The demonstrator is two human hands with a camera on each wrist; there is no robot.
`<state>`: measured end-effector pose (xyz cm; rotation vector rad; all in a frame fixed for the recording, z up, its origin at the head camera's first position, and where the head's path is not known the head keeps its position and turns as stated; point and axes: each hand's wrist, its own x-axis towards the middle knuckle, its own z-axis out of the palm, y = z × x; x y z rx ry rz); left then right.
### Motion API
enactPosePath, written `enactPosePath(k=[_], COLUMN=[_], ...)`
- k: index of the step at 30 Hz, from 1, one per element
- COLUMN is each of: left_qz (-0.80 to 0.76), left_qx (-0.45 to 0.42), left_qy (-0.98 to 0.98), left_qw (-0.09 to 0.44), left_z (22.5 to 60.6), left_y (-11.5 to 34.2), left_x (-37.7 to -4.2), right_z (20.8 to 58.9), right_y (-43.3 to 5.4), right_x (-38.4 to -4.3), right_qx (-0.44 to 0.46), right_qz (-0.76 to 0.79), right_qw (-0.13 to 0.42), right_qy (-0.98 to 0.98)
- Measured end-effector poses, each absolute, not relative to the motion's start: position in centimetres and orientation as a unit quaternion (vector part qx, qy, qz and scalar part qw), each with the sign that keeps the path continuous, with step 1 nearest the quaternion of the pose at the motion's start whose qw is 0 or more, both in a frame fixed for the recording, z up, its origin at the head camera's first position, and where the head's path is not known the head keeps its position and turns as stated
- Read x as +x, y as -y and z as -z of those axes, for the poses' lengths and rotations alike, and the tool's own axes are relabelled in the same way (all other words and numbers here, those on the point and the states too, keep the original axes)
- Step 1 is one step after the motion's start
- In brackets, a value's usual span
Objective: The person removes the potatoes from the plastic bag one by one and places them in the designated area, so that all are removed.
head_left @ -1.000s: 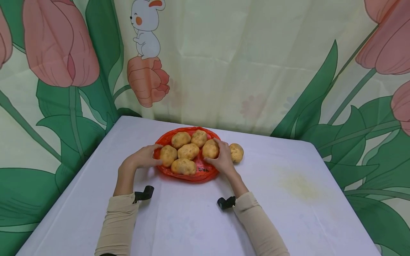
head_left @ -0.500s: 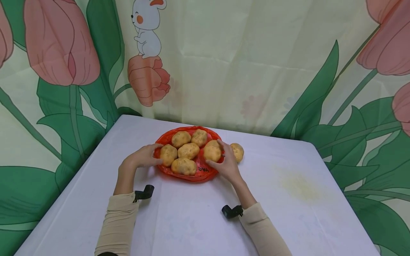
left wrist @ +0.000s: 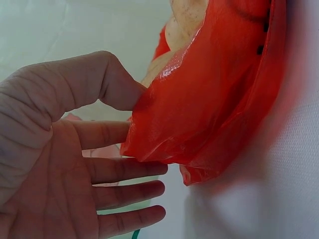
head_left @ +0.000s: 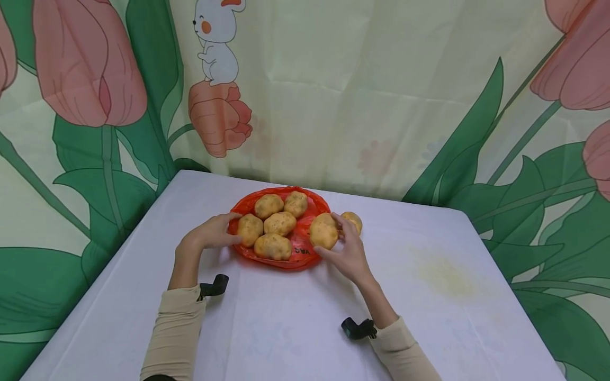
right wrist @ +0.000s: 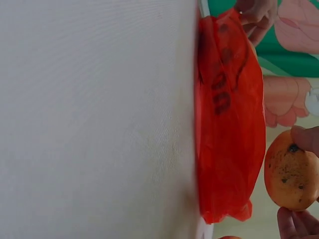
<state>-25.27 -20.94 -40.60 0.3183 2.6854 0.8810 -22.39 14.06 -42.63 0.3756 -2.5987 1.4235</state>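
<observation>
A red plastic bag (head_left: 302,241), spread open like a shallow bowl, holds several potatoes (head_left: 280,224). At its left rim my left hand (head_left: 213,233) pinches the plastic; the left wrist view has the thumb (left wrist: 122,94) over the rim and the other fingers outstretched. My right hand (head_left: 351,258) grips one potato (head_left: 324,232) between thumb and fingertips, at the bag's right side. In the right wrist view that potato (right wrist: 290,172), with dark spots, is raised past the top edge of the bag (right wrist: 232,134).
Another potato (head_left: 353,221) lies on the table just beyond the right hand, partly hidden by its fingers. White cloth (head_left: 267,328) covers the table. Behind the far edge hangs a curtain (head_left: 314,106) printed with tulips and a rabbit.
My right hand has shifted right and nearer to me with the potato, away from the others in the bag. The left hand stays at the bag's rim.
</observation>
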Motion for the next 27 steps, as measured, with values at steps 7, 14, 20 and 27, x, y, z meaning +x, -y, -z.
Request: enactPosePath(k=[7,14,20,27], left_qz=[-0.305,-0.307,-0.309,-0.307], left_qx=[0.115,0.119,0.118,0.116], left_qy=[-0.934,-0.933,-0.932,-0.933], left_qw=[0.146,0.144,0.145,0.146], left_z=[40.6,40.8,40.9,40.7], left_y=[21.0,21.2,21.2,21.1], left_x=[-25.3,-25.4,-25.5,-25.5], right_z=[42.9,43.0,43.1,43.1], right_y=[-15.4,-16.6,-18.0,-19.9], right_x=[-22.0,-21.9,-21.8,-21.6], right_qx=[0.136,0.116,0.106,0.091], right_qz=[-0.465,-0.453,-0.454,-0.448], right_qw=[0.092,0.087,0.097,0.105], right_qy=[0.870,0.879,0.879,0.883])
